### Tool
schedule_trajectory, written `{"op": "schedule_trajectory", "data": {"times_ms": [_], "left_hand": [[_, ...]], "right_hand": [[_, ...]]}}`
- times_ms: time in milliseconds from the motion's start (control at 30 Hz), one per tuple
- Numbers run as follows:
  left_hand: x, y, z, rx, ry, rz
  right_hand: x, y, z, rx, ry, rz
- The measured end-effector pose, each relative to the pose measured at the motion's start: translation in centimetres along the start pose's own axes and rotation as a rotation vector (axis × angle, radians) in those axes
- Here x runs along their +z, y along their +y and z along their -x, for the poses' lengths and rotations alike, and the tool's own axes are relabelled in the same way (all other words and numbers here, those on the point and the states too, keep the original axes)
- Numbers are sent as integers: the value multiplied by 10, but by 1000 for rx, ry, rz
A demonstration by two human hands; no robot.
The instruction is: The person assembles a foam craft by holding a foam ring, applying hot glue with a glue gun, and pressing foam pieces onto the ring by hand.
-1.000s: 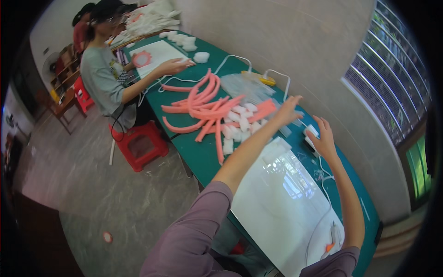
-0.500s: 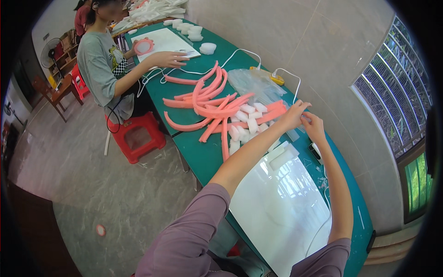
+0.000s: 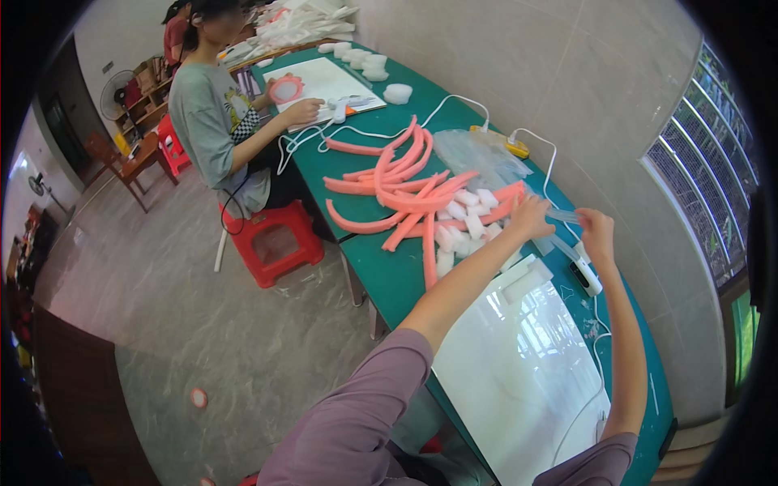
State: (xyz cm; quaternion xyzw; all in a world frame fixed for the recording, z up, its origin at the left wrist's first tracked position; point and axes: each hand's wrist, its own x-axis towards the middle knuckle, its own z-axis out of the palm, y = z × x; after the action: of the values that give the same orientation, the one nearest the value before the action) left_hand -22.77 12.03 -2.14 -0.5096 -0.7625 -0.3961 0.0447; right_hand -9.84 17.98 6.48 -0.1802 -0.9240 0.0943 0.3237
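Observation:
Over the far right of the green table, my left hand (image 3: pixel 531 219) and my right hand (image 3: pixel 597 235) are a short way apart with their fingers closed. A thin translucent stick (image 3: pixel 563 215) spans the gap between them, gripped at its right end by my right hand and reaching my left fingers. A second translucent strip (image 3: pixel 566 248) shows below. White foam pieces (image 3: pixel 468 223) and curved pink foam strips (image 3: pixel 397 194) lie left of my left hand. Beyond it is a clear plastic bag (image 3: pixel 478 158). My left fingertips are partly hidden.
A glossy white board (image 3: pixel 519 364) lies under my forearms. A white-and-black device (image 3: pixel 585 277) with a cable rests beside my right forearm. Cords run to a yellow power strip (image 3: pixel 517 147) by the wall. Across the table, a co-worker (image 3: pixel 219 121) holds a pink ring and a white-and-orange glue gun.
My hands have moved apart, and the translucent stick now shows between them. The whole view has shifted rightward and down. The co-worker's glue gun now shows in their hand.

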Motion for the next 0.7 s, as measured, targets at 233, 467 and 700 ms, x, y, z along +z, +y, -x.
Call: {"op": "schedule_trajectory", "data": {"times_ms": [233,467,700], "left_hand": [[27,-17,3,5,222,-51],[42,-35,1,1,260,-160],[41,-37,3,18,199,-278]], "right_hand": [[-38,-14,-2,-122,18,135],[-92,-17,0,-232,38,213],[-174,6,7,-219,204,328]]}}
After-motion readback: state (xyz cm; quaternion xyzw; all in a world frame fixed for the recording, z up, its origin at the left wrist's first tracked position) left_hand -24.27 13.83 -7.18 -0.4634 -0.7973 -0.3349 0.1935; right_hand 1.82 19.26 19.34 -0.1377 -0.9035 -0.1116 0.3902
